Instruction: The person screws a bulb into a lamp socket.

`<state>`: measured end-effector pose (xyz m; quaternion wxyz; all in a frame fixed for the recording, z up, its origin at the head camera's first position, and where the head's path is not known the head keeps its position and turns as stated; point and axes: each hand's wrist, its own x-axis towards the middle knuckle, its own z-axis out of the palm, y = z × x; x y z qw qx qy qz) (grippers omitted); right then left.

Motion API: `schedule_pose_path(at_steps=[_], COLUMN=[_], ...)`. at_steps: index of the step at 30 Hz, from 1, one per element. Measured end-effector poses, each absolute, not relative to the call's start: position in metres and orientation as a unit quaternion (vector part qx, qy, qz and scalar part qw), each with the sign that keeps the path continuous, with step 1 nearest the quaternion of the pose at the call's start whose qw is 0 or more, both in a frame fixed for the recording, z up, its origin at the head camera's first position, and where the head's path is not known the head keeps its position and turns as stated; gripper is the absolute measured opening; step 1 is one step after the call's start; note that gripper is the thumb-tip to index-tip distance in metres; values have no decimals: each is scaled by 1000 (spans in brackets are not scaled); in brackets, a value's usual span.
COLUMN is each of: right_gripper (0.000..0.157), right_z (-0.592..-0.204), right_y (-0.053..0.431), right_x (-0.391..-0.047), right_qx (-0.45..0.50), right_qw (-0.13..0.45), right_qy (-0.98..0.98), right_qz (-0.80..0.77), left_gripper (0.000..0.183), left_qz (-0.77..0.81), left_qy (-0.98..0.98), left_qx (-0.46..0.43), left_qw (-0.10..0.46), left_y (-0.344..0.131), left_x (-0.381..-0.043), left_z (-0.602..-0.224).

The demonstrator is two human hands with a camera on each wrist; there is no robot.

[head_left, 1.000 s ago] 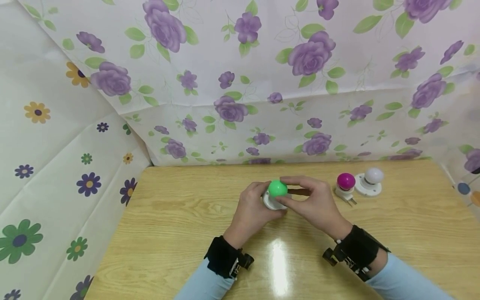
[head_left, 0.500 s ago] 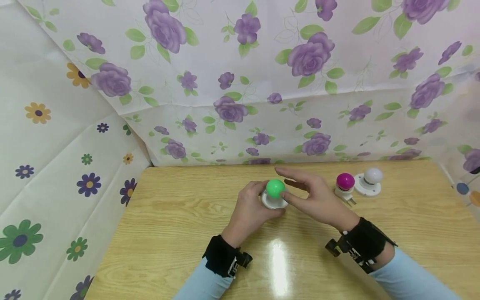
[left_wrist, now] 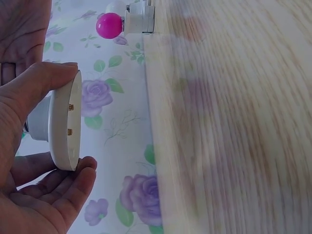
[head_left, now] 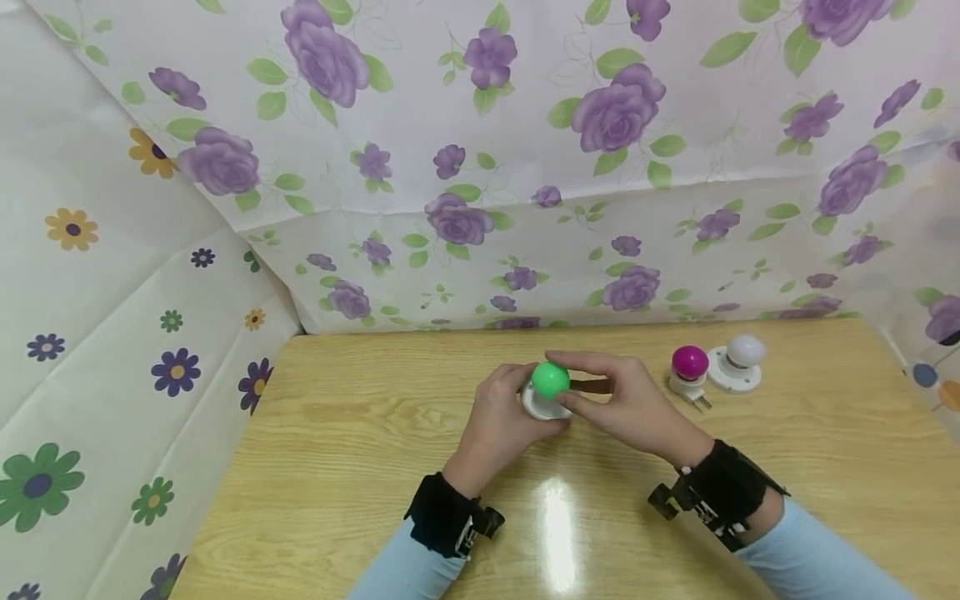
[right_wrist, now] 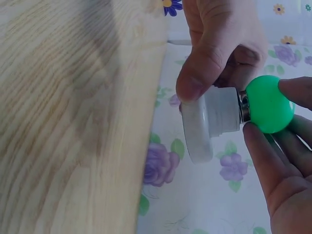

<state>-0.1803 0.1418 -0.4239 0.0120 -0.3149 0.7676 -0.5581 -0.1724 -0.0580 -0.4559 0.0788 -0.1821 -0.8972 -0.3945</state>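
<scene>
A round white lamp holder (head_left: 538, 407) is held above the table by my left hand (head_left: 501, 417), whose thumb and fingers grip the rim of its base. Two brass screws show on the underside (left_wrist: 70, 119) in the left wrist view. A green light bulb (right_wrist: 269, 104) sits at the holder's mouth, with a strip of its metal screw cap (right_wrist: 244, 106) visible between globe and socket. My right hand (head_left: 630, 408) has its thumb and fingers around the green globe, pinching it from the right.
To the right on the wooden table (head_left: 360, 433) stand a magenta bulb (head_left: 690, 362) in a white plug-in socket (head_left: 688, 388) and a white bulb (head_left: 746, 351) on a round white base (head_left: 735, 377). A flowered sheet (head_left: 420, 275) hangs behind the table.
Half a second ago the right fingers were spread away from the green bulb with the thumb near it; now they are back around it. The left hand keeps its grip on the lamp holder.
</scene>
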Motion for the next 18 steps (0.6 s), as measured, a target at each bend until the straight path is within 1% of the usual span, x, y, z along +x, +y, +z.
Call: schedule_pose_path(at_steps=[13,18], right_gripper=[41,42], right_z=[-433,-429], right_y=[133,129], right_x=[-174,-170], right_qx=[-288,-288], right_qw=[-81,-104], right_qy=[754,750], right_qz=[-585,-586], left_gripper=[67,69], left_qz=[-395,-391], left_qy=[-897,-897], left_qx=[-181,-188], left_qw=[79,85], left_y=[-58,-59], left_x=[-172,-172], left_z=[-457,-458])
